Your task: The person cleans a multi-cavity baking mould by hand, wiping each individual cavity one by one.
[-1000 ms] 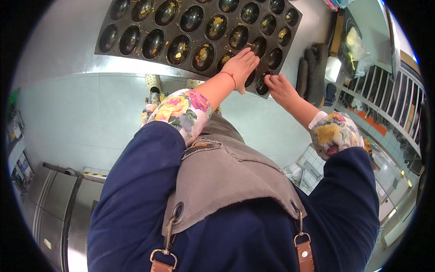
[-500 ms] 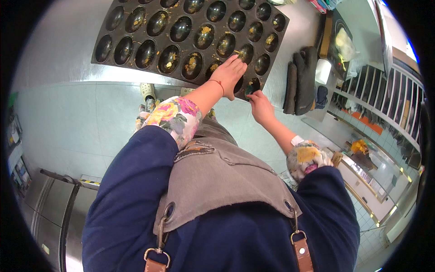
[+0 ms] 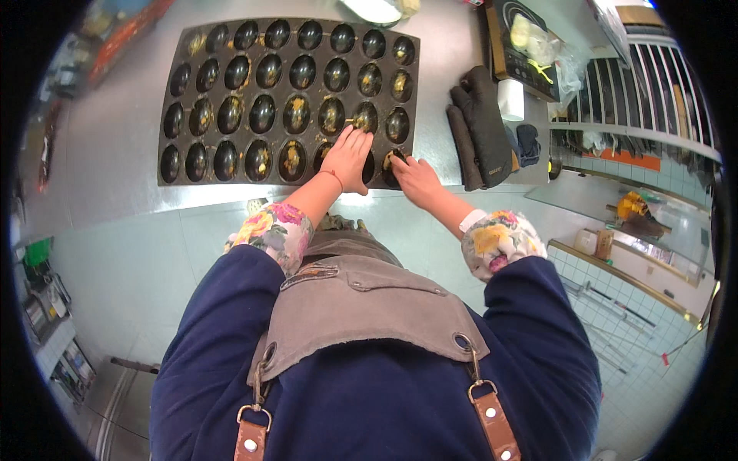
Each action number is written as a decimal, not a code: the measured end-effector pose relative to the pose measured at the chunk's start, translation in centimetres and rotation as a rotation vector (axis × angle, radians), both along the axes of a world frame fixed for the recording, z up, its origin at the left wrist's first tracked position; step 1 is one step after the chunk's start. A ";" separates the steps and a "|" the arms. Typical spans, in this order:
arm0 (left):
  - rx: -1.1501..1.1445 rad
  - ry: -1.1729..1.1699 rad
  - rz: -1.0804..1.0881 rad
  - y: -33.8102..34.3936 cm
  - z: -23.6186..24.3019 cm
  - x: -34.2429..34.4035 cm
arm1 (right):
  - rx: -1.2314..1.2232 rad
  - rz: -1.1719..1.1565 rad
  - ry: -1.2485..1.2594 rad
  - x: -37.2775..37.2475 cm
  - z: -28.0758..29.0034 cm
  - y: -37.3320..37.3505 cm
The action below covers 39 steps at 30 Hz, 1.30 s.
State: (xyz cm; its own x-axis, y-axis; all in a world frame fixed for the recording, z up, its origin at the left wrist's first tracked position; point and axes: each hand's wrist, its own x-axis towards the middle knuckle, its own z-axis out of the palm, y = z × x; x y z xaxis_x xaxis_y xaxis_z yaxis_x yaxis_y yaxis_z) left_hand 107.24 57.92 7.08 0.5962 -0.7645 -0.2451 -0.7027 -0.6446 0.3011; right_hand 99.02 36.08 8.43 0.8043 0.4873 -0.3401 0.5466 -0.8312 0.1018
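A dark baking mould (image 3: 250, 93) with rows of oval hollows lies on a steel table, and yellow-brown crumbs cling in many of the hollows. My left hand (image 3: 347, 160) rests flat across the mould's near right part, its fingers stretched forward over a crumb-streaked hollow. Beside it, my right hand (image 3: 417, 181) is at the near right corner hollow. Its fingers are bent and pressed together, with the tips down in that hollow; whatever they may hold is too hidden to name.
Dark oven mitts (image 3: 488, 127) lie on the steel table (image 3: 115, 138) right of the mould, near a white cylinder (image 3: 510, 100) and a dark cloth (image 3: 528, 144). Behind them stands a black cooktop (image 3: 503, 15) with a plastic bag (image 3: 542, 48). A white bowl (image 3: 374, 9) sits beyond the mould.
The view has shifted, so the whole mould shows and appears straighter. My right fingertips have moved farther into the corner hollow. My left hand stays on about the same part of the mould.
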 end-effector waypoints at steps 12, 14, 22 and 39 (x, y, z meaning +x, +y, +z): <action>0.063 -0.130 -0.054 0.9 0.5 -1.6 | 0.598 -0.501 0.141 -0.2 4.1 0.7; -0.089 -0.071 -0.054 2.4 2.0 -2.9 | 0.661 -0.555 -0.022 1.5 5.7 0.3; -0.410 0.178 0.267 10.6 1.3 -6.9 | 0.382 -0.546 -0.078 7.5 -4.0 0.9; -0.288 -0.261 1.256 34.4 -0.7 0.5 | 1.501 -1.758 0.356 1.5 -3.5 -4.0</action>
